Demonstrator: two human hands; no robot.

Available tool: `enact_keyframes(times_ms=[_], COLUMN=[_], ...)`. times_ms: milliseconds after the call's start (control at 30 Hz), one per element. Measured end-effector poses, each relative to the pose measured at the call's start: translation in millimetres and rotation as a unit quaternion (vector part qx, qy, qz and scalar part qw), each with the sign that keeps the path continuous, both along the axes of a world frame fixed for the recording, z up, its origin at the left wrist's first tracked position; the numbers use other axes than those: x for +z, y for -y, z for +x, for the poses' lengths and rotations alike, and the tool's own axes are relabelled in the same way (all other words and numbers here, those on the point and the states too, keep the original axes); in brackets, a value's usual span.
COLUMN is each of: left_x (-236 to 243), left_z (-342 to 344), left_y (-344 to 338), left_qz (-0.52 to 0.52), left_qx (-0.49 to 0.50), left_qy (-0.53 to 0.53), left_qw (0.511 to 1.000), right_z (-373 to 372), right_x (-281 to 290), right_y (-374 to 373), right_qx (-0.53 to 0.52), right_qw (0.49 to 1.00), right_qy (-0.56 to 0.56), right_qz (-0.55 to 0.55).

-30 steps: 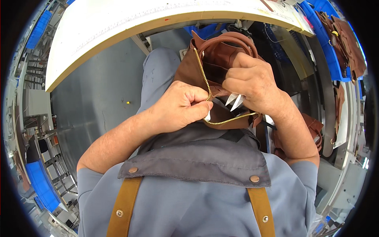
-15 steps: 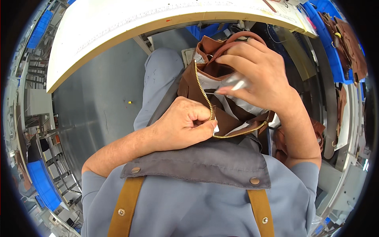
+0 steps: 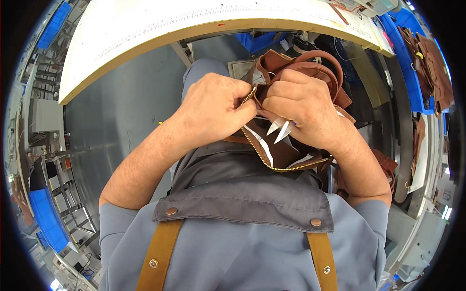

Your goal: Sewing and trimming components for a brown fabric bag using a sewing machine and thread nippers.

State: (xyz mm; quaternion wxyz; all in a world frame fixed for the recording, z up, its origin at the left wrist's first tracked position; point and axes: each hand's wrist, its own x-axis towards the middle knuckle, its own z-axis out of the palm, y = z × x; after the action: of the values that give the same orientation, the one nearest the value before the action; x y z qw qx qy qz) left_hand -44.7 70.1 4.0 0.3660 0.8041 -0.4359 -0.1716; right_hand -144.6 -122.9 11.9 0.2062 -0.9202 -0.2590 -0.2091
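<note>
We see a white worktable with a pale wooden edge (image 3: 145, 53) arcing from 9 to 2 o'clock. Below it, at centre, a brown leather bag with a brass zipper (image 3: 291, 155) rests on our grey apron (image 3: 242, 199). Our left hand (image 3: 216, 104) is clenched, pinching the zipper's upper end. Our right hand (image 3: 303, 109), at 1 o'clock, grips small silver snips (image 3: 280, 129) against the bag.

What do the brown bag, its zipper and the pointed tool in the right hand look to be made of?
Brown bag: probably leather, matte, with smooth folds and stiff rounded straps; it may be imitation. Zipper: brass-coloured metal teeth, glinting. Pointed tool in the right hand: two pale shiny tips, likely polished steel, but most of it is hidden. The left hand pinches the zipper's upper end.
</note>
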Motion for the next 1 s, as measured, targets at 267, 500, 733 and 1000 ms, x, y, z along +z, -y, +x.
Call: enact_keyframes(times_ms=[267, 500, 733, 1000], left_x=[-2, -14, -27, -20], left_z=[-7, -6, -13, -19], left_y=[-9, -24, -26, -16], left_qz=[-0.068, -0.093, -0.126, -0.115], left_qx=[-0.055, -0.043, -0.025, -0.064], left_qy=[-0.083, -0.282, -0.352, -0.378], left_qw=[0.993, 0.954, 0.927, 0.916], right_z=[-18, -33, -38, -30], right_x=[7, 11, 12, 26], right_y=[19, 35, 37, 14], right_qx=[-0.028, -0.069, -0.062, -0.062], right_qw=[1.000, 0.998, 0.998, 0.990], right_qy=[0.000, -0.001, -0.020, -0.127], right_qz=[-0.003, -0.010, 0.023, 0.022])
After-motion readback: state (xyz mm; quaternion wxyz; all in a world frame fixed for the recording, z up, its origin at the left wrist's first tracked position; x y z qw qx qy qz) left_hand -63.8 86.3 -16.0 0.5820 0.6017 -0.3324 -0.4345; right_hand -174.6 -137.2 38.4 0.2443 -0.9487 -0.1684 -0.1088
